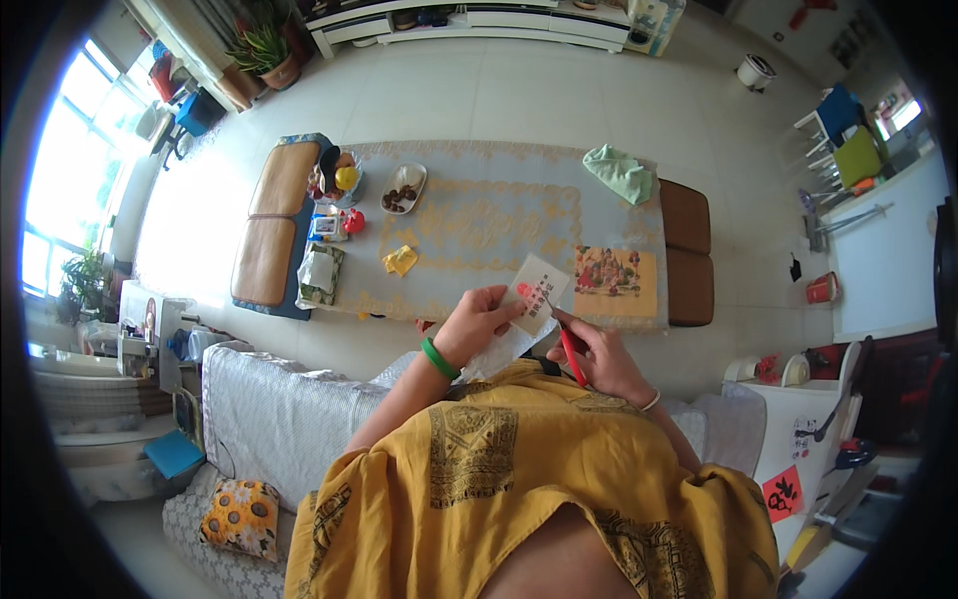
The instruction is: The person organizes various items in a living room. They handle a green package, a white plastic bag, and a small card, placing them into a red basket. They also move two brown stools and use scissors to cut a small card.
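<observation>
My left hand (471, 322), with a green band at the wrist, pinches a pale rectangular card or sheet (535, 269) over the table's near edge. The card bears a red print and black writing. A whitish sheet or plastic (501, 358) hangs below it, partly hidden by the hand. My right hand (606, 356) grips red-handled scissors (572, 358), whose blades reach the card's right edge. Whether the blades are cutting into it is too small to tell. Right of the card, a picture sheet with a castle (616, 282) lies on the table.
On the cloth-covered table (494, 161) are a fruit bowl (346, 180), a white dish of brown pieces (404, 191), a yellow packet (401, 260), a tissue pack (320, 271) and a light green cloth (620, 174). Brown-cushioned seats (277, 176) flank the table; a covered sofa (292, 397) is close to me.
</observation>
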`<state>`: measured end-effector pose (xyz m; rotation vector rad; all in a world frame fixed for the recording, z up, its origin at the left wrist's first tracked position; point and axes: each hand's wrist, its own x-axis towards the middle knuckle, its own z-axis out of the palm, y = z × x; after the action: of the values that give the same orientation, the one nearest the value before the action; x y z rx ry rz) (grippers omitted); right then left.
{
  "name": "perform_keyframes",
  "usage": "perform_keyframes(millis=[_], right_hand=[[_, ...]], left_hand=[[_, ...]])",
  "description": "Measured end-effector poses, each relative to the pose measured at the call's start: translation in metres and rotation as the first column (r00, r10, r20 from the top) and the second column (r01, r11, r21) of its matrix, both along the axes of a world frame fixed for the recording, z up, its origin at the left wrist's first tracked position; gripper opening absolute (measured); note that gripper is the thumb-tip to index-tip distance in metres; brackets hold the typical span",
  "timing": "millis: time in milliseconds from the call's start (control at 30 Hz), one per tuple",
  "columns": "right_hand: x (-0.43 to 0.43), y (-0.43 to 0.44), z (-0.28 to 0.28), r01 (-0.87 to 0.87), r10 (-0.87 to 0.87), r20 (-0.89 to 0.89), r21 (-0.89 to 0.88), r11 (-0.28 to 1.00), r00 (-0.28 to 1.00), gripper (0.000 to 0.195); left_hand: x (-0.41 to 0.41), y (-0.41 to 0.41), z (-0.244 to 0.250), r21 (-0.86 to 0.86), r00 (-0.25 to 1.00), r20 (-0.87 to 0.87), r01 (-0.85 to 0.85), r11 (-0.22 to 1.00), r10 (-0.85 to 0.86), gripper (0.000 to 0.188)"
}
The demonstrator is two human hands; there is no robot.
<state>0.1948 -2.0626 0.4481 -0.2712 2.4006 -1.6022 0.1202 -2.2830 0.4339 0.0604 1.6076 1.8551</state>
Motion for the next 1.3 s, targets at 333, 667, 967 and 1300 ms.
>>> perform_keyframes(millis=[333, 667, 967, 1300], right_hand=[[-0.002, -0.026, 0.001, 0.130, -0.133, 0.069, 0.051, 0.990, 0.989, 0.037], [-0.027, -0.022, -0.017, 0.154, -0.059, 0.374, -0.230, 0.961, 0.925, 0.034], [-0.038, -0.026, -0.013, 0.115, -0.044, 0.425, -0.144, 0.983, 0.904, 0.035], [-0.050, -0.013, 0.020, 0.178, -0.083, 0.368, -0.232, 0.956, 0.926, 0.031]], left_hand=[[0.002, -0.016, -0.021, 0.211, 0.980, 0.195, -0.085, 0.974, 0.043, 0.018], [-0.001, -0.012, -0.014, 0.135, 0.994, 0.066, 0.078, 0.988, -0.087, 0.019], [-0.016, -0.025, -0.033, 0.047, 0.988, 0.045, 0.144, 0.989, -0.146, 0.016], [-0.014, -0.032, -0.016, 0.436, 0.980, 0.120, 0.090, 0.895, -0.157, 0.025]])
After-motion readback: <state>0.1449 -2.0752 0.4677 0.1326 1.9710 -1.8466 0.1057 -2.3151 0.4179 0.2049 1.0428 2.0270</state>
